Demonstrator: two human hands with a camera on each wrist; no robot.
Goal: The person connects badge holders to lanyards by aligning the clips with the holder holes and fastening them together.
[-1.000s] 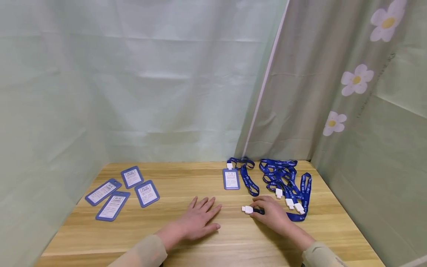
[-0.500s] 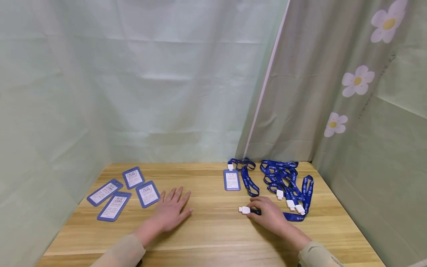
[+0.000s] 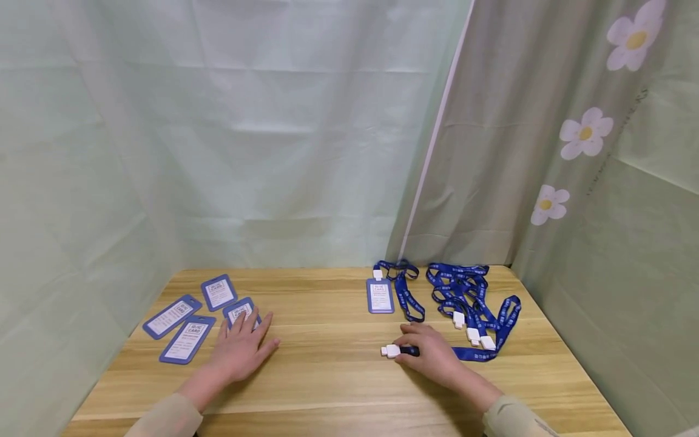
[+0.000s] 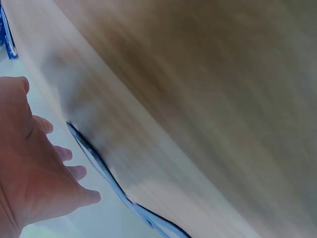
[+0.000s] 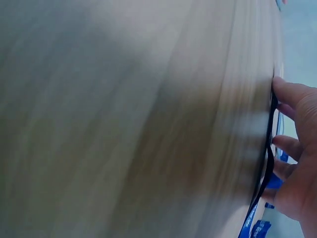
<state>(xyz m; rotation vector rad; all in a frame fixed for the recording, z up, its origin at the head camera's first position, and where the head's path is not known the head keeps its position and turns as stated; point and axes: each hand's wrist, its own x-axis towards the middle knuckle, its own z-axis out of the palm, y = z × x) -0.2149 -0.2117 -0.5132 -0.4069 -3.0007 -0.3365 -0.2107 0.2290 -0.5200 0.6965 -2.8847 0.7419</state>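
Observation:
My left hand (image 3: pixel 237 349) reaches with spread, relaxed fingers over a blue-framed badge holder (image 3: pixel 233 311), covering its lower part. In the left wrist view, that hand's fingers (image 4: pixel 63 153) appear above the thin edges of badge holders (image 4: pixel 111 181). With thumb and fingers, my right hand (image 3: pixel 431 357) pinches a blue lanyard (image 3: pixel 474 354) just behind its white clip (image 3: pixel 391 351), which points left. The lanyard's strap trails rightward under the hand and loops back at the right. Seen from the right wrist, a dark strap (image 5: pixel 269 161) runs beneath the fingers.
More badge holders lie near the left hand: one behind (image 3: pixel 218 292), one far left (image 3: pixel 172 317), one in front (image 3: pixel 187 340). A badge (image 3: pixel 380 297) joined to a lanyard lies at back centre. Tangled lanyards (image 3: pixel 459 285) with white clips lie right. Curtains (image 3: pixel 300 152) enclose the wooden table (image 3: pixel 327 388).
My left hand has moved left from the table's middle onto the badge holder. My right hand has drawn the lanyard clip slightly left and nearer, shifting its strap.

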